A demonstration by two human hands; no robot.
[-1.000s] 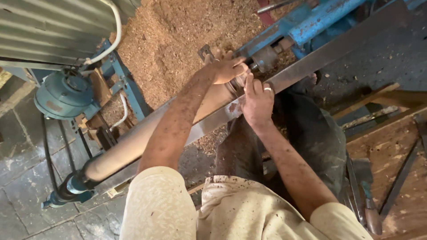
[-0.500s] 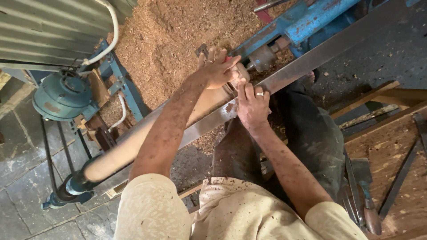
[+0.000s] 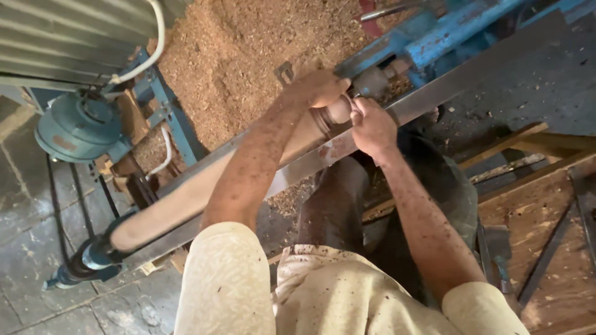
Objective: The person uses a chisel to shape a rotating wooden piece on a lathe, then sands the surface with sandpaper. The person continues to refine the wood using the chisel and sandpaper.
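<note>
Hands work at the far end of a long wooden spindle (image 3: pixel 186 201) lying on a blue lathe (image 3: pixel 428 43). The left hand (image 3: pixel 320 87) is clasped over the spindle's turned end, and the right hand (image 3: pixel 372 127) is clenched just beside it, against the grey metal rail (image 3: pixel 447 93) that runs along the spindle. Behind the spindle lies a sawdust heap (image 3: pixel 248 56).

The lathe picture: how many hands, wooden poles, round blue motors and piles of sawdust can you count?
Hands: 2, the left hand and the right hand, both at the right end of the pole
Wooden poles: 1, the long wooden pole
Round blue motors: 1, the blue motor
Sawdust piles: 1, the sawdust pile
Total: 5
</note>
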